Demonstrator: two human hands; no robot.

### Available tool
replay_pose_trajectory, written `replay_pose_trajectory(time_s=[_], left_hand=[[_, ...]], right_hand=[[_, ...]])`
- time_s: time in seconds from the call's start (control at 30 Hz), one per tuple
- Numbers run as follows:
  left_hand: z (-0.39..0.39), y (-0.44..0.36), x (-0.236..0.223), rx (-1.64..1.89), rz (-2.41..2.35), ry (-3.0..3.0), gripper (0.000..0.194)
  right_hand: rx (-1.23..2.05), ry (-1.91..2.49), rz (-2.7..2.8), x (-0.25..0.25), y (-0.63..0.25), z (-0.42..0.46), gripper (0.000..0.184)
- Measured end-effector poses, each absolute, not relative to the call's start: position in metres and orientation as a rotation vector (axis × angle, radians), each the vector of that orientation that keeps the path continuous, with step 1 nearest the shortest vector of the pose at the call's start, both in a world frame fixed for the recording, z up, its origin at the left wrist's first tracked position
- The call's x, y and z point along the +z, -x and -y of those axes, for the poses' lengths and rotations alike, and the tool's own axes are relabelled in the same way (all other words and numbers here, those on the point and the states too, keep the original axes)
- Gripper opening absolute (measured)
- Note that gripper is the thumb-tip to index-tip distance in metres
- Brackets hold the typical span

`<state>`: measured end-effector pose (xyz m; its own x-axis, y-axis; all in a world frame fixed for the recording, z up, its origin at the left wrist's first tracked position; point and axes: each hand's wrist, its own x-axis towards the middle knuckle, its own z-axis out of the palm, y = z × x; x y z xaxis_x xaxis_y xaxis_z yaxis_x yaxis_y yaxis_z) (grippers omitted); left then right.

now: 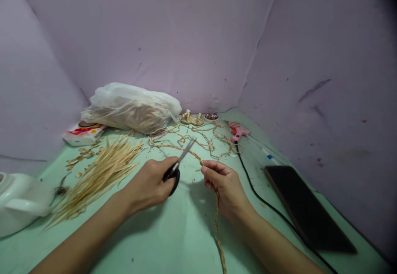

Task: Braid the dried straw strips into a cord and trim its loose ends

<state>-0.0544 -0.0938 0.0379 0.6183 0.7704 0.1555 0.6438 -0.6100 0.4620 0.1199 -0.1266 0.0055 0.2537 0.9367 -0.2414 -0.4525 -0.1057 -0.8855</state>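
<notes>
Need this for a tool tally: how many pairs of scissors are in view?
1: the black-handled metal scissors, held in the person's left hand above the pale green table. Others could be hidden behind the white plastic bag.

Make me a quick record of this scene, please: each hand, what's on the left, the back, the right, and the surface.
Left hand: holding black-handled scissors
Right hand: pinching a braided cord, which hangs down toward the near edge of the picture
Left side: loose pale strips, white jug
Back: stuffed plastic bag near the wall
Right side: pink glue gun, flat black device
Surface: pale green tabletop
</notes>
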Motion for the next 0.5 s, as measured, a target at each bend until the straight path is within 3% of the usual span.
replay_pose_trajectory(time_s=[0.2,0.4,0.5], left_hand=[[0.093,0.057,0.046,0.510,-1.222,-2.534,0.022],[0.103,0.050,0.039,0.257,-1.358,-2.816,0.051],[0.106,0.046,0.038,0.134,-1.443,-2.906,0.054]], right_hand=[[1.311,1.162,0.589,0.007,-0.121,0.128,0.029],[1.390,1.080,0.558,0.008,-0.121,0.129,0.028],[1.337,1.100,0.567,0.008,-0.121,0.128,0.028]])
